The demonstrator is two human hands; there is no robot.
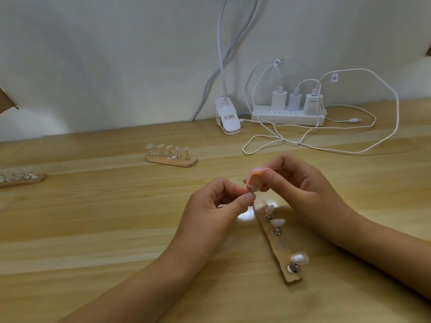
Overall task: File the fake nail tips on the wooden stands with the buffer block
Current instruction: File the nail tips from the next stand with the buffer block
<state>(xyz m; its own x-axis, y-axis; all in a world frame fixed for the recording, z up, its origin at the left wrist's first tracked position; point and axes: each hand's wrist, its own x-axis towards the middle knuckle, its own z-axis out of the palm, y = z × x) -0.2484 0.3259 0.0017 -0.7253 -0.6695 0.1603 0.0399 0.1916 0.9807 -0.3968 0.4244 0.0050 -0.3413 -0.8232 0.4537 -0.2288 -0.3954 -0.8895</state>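
My right hand (300,185) grips a small pink and orange buffer block (254,174) between thumb and fingers. My left hand (217,203) pinches a small nail tip (251,189) on its holder, and the tip touches the block's lower edge. Just below the hands, a wooden stand (276,245) lies slanted on the table, with three nail tips (299,257) on metal pegs and an empty spot in its middle. A second wooden stand (172,159) with several nail tips sits further back. A third stand (22,179) lies at the left edge.
A white clip lamp (227,117) is clamped at the table's back edge. A white power strip (288,116) with three chargers sits to its right, and white cables (326,148) loop over the wooden table (105,229) behind my right hand.
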